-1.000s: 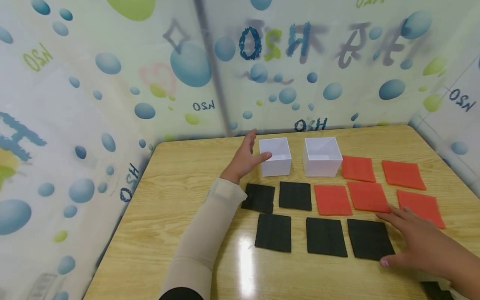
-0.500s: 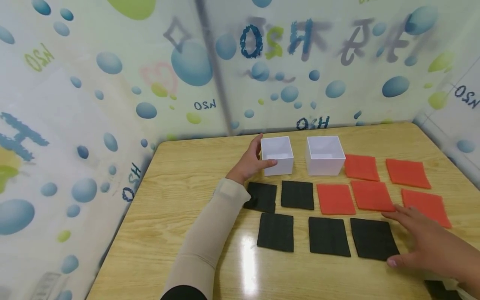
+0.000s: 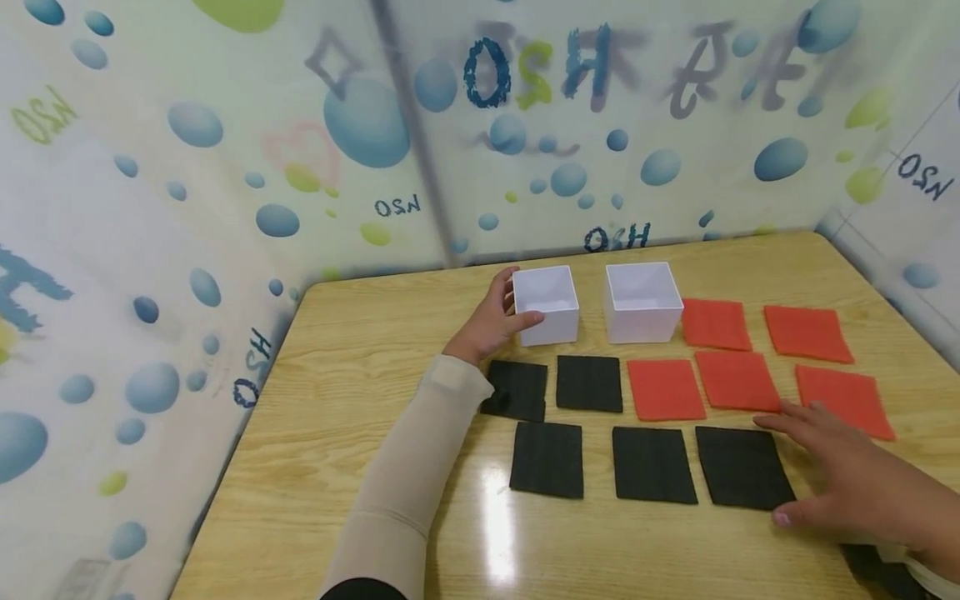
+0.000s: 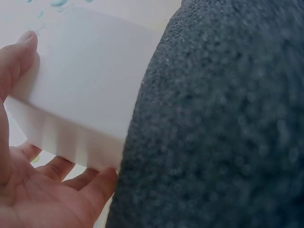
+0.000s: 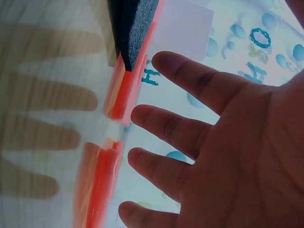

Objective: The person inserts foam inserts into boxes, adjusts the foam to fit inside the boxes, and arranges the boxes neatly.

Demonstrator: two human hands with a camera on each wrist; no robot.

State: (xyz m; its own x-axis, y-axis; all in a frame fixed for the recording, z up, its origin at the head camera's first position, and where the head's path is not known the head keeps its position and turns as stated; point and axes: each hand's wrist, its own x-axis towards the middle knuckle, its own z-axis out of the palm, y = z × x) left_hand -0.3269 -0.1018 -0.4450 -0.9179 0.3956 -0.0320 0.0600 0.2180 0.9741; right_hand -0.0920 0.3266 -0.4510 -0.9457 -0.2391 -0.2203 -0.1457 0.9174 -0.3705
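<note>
My left hand (image 3: 483,321) holds the left white open-topped box (image 3: 558,328) at its left side. In the left wrist view, the thumb (image 4: 23,52) lies against one face of that box (image 4: 95,66) and the fingertips touch an adjoining face. My right hand (image 3: 847,479) has its fingers spread low over the table, beside the rightmost black square (image 3: 742,467) and a red square (image 3: 846,400). In the right wrist view, this hand (image 5: 223,142) holds nothing. A second white box (image 3: 642,325) stands to the right of the held one.
Several flat red squares (image 3: 666,390) lie on the right of the wooden table (image 3: 337,375), with several black squares (image 3: 588,383) in front and to the left. Part of a black piece (image 3: 873,567) shows under the right wrist. A patterned wall (image 3: 525,183) stands behind.
My left hand has moved right and closed onto the left white box. The right hand stays nearly in place beside the squares. The boxes and squares keep their places.
</note>
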